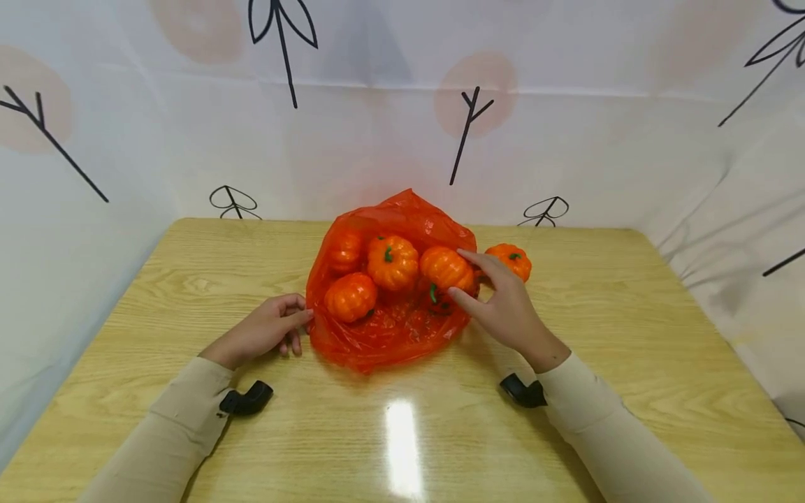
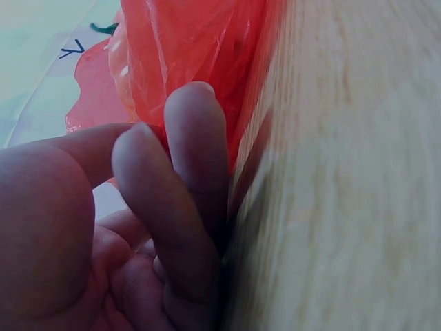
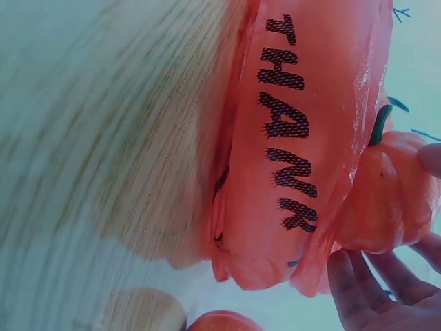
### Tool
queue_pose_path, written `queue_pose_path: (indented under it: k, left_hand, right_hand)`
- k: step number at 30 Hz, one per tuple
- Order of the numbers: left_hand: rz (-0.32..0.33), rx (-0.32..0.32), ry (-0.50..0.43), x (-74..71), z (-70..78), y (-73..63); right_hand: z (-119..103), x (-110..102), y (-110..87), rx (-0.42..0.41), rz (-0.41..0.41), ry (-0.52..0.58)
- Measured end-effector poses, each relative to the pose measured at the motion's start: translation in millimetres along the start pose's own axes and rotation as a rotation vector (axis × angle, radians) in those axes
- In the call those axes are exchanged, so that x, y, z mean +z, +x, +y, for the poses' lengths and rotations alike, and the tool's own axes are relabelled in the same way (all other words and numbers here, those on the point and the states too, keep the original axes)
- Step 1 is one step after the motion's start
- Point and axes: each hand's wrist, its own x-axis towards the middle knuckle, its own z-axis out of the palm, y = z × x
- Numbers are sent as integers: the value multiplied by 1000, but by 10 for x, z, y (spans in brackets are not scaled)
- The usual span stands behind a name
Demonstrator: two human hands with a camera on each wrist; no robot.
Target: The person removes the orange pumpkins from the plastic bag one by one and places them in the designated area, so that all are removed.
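Observation:
A thin red plastic bag [image 1: 377,349] lies spread on the table with its mouth facing up. My left hand [image 1: 273,328] pinches the bag's left edge between thumb and fingers. On the other side, my right hand [image 1: 506,307] grips a small orange pumpkin [image 1: 447,268] with a green stem, thumb and fingers on its right side, over the bag's right part. Inside the bag sit a pumpkin [image 1: 393,269] in the middle, another pumpkin [image 1: 351,297] at front left and a third pumpkin [image 1: 344,251] behind it. In the right wrist view, black THANK lettering [image 3: 286,124] shows on the bag's side.
One more pumpkin [image 1: 512,258] rests on the table outside the bag, just beyond my right hand. The wooden table [image 1: 314,447] ends at a pale patterned cloth [image 1: 377,140] behind it. Black curved pieces [image 1: 247,399] stick out by both wrists.

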Motion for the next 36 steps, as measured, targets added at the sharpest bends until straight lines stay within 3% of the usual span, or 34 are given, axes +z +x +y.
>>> queue_pose_path:
  k: [13,36]
  left_hand:
    - [6,1,16,-1,25,-18]
    - [1,4,11,14,28,-13]
  right_hand:
    - [-30,-102,-77,-47,39,21]
    - [24,-407,-156,30,137,29]
